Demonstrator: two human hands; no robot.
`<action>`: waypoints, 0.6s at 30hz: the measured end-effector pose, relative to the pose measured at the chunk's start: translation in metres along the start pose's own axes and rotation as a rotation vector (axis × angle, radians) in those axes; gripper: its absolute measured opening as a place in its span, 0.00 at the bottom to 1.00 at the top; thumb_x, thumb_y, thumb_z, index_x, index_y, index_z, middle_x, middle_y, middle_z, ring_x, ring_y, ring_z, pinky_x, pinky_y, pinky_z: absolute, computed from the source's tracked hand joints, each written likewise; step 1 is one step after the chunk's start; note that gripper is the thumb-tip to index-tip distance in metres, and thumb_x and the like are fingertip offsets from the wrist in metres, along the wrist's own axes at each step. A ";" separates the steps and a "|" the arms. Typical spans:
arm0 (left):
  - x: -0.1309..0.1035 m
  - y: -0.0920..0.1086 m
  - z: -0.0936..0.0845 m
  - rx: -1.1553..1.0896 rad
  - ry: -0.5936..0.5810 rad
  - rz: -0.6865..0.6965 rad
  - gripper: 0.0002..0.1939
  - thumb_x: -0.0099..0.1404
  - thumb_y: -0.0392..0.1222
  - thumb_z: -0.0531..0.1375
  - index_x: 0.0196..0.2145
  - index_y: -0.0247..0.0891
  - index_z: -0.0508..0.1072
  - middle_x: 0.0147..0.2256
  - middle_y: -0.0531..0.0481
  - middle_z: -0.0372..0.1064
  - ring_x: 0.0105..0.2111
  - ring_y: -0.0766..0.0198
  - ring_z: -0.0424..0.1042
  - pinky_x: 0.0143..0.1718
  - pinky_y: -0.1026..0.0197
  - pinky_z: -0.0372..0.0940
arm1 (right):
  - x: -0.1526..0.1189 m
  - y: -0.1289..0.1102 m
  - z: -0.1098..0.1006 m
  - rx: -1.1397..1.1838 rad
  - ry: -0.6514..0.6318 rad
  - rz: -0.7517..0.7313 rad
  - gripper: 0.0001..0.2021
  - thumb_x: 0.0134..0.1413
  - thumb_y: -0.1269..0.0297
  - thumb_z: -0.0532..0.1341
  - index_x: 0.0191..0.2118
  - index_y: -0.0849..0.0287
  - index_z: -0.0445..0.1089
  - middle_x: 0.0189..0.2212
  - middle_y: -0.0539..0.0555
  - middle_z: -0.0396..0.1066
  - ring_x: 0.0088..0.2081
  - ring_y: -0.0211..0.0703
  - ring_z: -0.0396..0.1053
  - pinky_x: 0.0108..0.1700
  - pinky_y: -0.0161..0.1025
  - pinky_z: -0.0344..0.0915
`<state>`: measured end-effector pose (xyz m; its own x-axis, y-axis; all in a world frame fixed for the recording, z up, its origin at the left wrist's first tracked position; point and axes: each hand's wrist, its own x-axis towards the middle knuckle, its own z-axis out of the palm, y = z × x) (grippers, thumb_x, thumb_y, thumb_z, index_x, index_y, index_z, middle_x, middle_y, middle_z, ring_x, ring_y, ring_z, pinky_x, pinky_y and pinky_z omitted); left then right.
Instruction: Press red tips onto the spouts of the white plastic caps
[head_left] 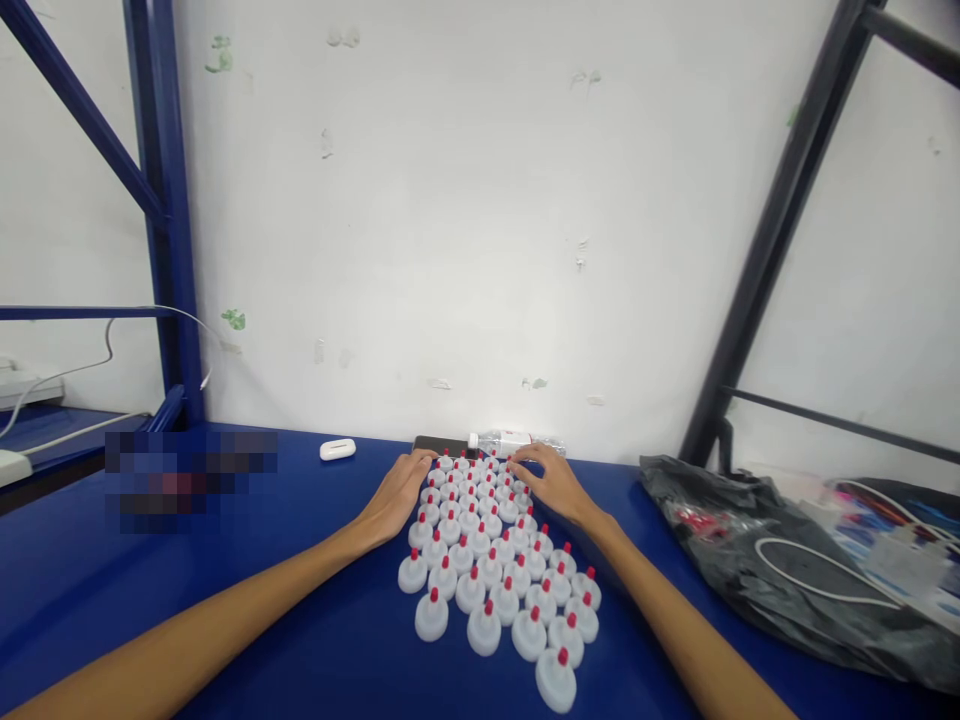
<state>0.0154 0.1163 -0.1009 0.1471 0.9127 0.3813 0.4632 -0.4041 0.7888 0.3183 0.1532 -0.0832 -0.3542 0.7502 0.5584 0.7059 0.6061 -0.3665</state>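
Observation:
Several white round caps with red tips (484, 628) stand upright in a dense group on the blue table (300, 600). My left hand (401, 490) rests at the far left edge of the group, its fingers stretched toward the back row and nothing seen in it. At the far right edge, my right hand (551, 482) has its fingers apart and bent over the back caps, touching or nearly touching them. Behind the caps lie a dark flat object (442, 446) and a clear plastic bottle (514, 442) on its side.
A white case (337, 449) lies left of my left hand. On the right, a black plastic bag (750, 575) holds cables and packets. Blue rack posts (169, 220) and a dark post (772, 230) flank the white wall (465, 200).

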 end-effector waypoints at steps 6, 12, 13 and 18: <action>0.001 0.000 0.000 0.008 0.000 0.003 0.26 0.74 0.58 0.42 0.53 0.45 0.71 0.47 0.45 0.72 0.50 0.51 0.70 0.52 0.48 0.65 | 0.000 -0.012 -0.001 0.054 0.031 -0.047 0.10 0.61 0.55 0.62 0.37 0.53 0.78 0.45 0.55 0.74 0.50 0.49 0.69 0.57 0.47 0.60; 0.000 -0.001 0.001 0.010 0.004 0.004 0.25 0.74 0.58 0.42 0.53 0.46 0.71 0.47 0.46 0.72 0.49 0.52 0.70 0.52 0.48 0.65 | 0.002 -0.017 -0.010 0.097 0.003 -0.027 0.10 0.57 0.53 0.65 0.33 0.53 0.78 0.41 0.54 0.76 0.47 0.49 0.71 0.58 0.47 0.60; 0.000 -0.002 0.001 0.011 0.005 0.004 0.25 0.74 0.58 0.42 0.53 0.46 0.71 0.47 0.46 0.72 0.49 0.52 0.70 0.52 0.48 0.64 | 0.002 -0.018 -0.013 0.116 -0.010 -0.018 0.10 0.56 0.52 0.66 0.32 0.53 0.79 0.40 0.54 0.77 0.46 0.49 0.71 0.58 0.47 0.60; 0.000 -0.003 0.001 0.016 0.006 0.005 0.25 0.74 0.57 0.41 0.52 0.46 0.70 0.46 0.46 0.72 0.48 0.52 0.70 0.53 0.48 0.64 | 0.002 -0.022 -0.024 0.231 -0.137 0.039 0.12 0.48 0.48 0.71 0.30 0.51 0.81 0.44 0.54 0.75 0.49 0.52 0.71 0.56 0.47 0.62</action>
<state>0.0151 0.1181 -0.1038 0.1442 0.9103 0.3880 0.4765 -0.4075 0.7790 0.3168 0.1350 -0.0560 -0.4201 0.7935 0.4404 0.5673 0.6084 -0.5550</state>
